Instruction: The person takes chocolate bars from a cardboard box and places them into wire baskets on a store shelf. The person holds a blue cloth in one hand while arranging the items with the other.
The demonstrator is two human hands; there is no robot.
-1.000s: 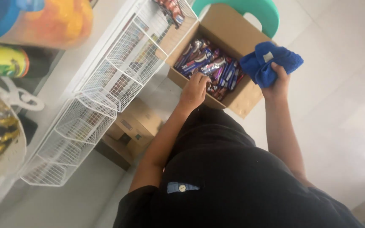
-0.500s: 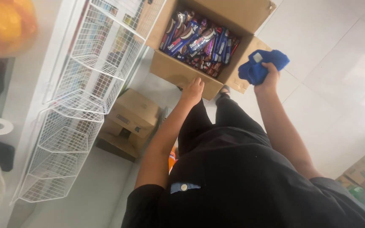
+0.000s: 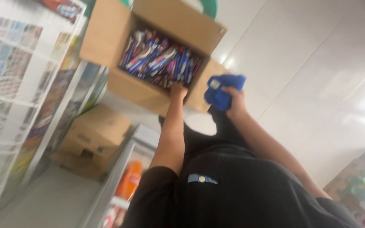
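An open cardboard box (image 3: 106, 42) full of several wrapped snack bars (image 3: 161, 59) sits ahead of me on a green stool (image 3: 210, 6). My left hand (image 3: 177, 90) reaches over the box's near rim, fingers on its edge among the bars; whether it grips one is hidden by blur. My right hand (image 3: 233, 101) is to the right of the box, closed around a crumpled blue cloth (image 3: 220, 90). My black shirt fills the lower middle of the view.
A white wire rack (image 3: 5, 101) with packaged goods stands at the left. A closed cardboard box (image 3: 93, 135) lies on the floor beside it. A shelf edge with an orange bottle (image 3: 129, 179) is below me. White tiled floor (image 3: 317, 76) spreads to the right.
The view has swung and moved closer to the box. My left hand has shifted from the box's front wall up onto its rim. My right hand keeps the blue cloth.
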